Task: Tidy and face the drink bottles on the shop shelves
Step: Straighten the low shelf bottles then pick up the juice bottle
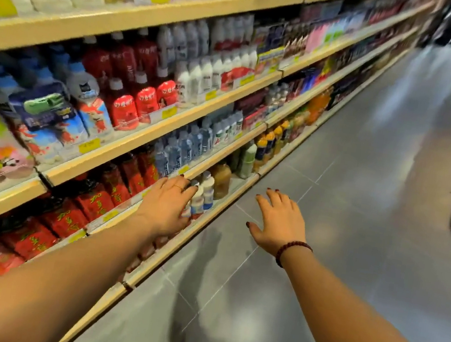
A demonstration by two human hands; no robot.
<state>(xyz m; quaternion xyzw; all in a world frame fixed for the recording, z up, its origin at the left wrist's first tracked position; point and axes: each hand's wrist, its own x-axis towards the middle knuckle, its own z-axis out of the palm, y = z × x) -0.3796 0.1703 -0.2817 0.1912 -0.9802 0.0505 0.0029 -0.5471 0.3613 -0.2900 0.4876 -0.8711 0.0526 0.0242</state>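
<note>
The left hand [167, 206] reaches into the bottom shelf [176, 247] and lies against a cluster of small white bottles [203, 194] with blue labels. Its fingers are spread over them, but whether they actually close on 1 cannot be told from here. The right hand [279, 223] hovers open, fingers splayed, over the grey floor [358, 221] just outside the shelf edge, holding nothing.

The relation that matters: the white bottles stand upright, long axis vertical, directly ahead of the left hand and to the left of the right one — so the left is plainly nearer and already in contact, while the right would have to cross the shelf lip to help.

Further along the same shelf stand an amber bottle [221, 180] and a pale green bottle [247, 161], then orange-capped ones beyond. The shelf above carries clear water bottles [184, 146] in tight rows and red packs [125, 181] nearer the camera. The frame is blurred, so label facing is hard to read.

My judgement — the white cluster is the group being straightened, with its labels to be turned toward the aisle.
</note>
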